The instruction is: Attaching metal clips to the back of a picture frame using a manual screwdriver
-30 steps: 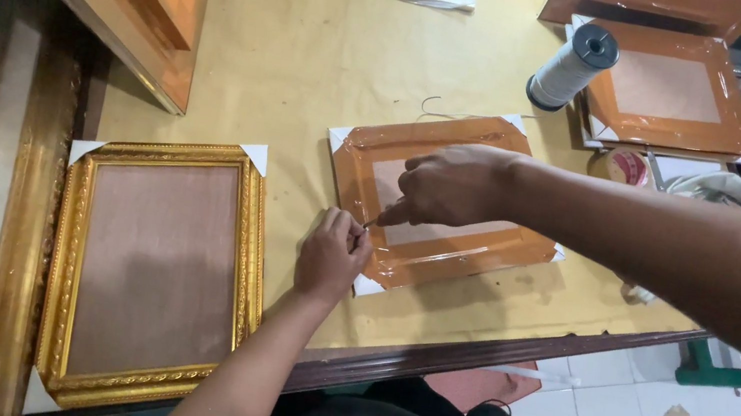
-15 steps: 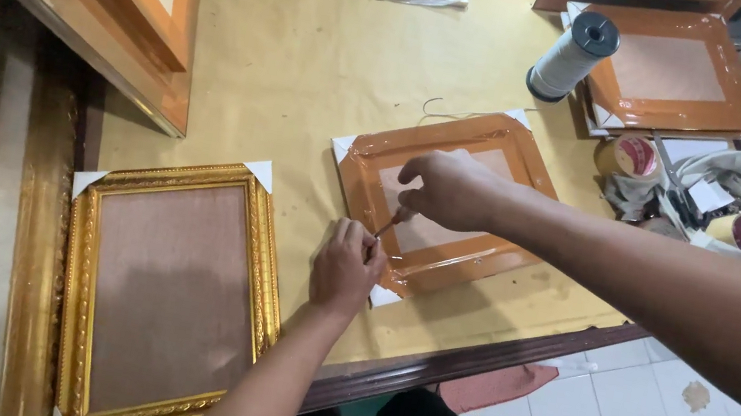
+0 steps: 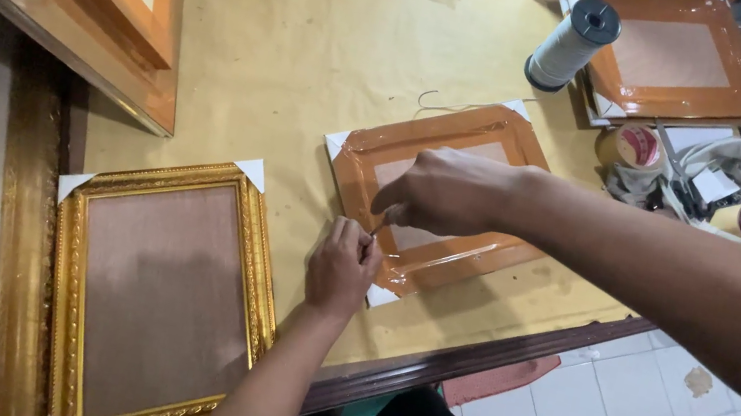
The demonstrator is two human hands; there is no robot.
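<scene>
at my far left, around nine o'clock, the ornate gold rectangular picture frame (image 3: 162, 298) lies face down on the tan paper-covered worktable (image 3: 298, 43), white card protectors on its two upper corners, its board back bare with no wrapping that i can see, so i judge it not yet done. just right of it my left hand (image 3: 340, 269) rests knuckles up, fingers curled nearly closed and pressing at the seven o'clock corner of the brown-taped, plastic-wrapped picture frame (image 3: 440, 190); whether it pinches anything i cannot tell. that frame lies at the table's centre, tape already round all four sides, white corners poking out. my right hand (image 3: 445, 191) hovers over its middle, thumb and fingers pinched together near the lower edge, seemingly on a small thing i cannot make out. i judge this one nearly finished. at one o'clock a grey spool of thread (image 3: 572, 46) stands beside another wrapped brown frame (image 3: 681, 60), looking complete, with rolls of brown tape (image 3: 632, 148) below.
</scene>
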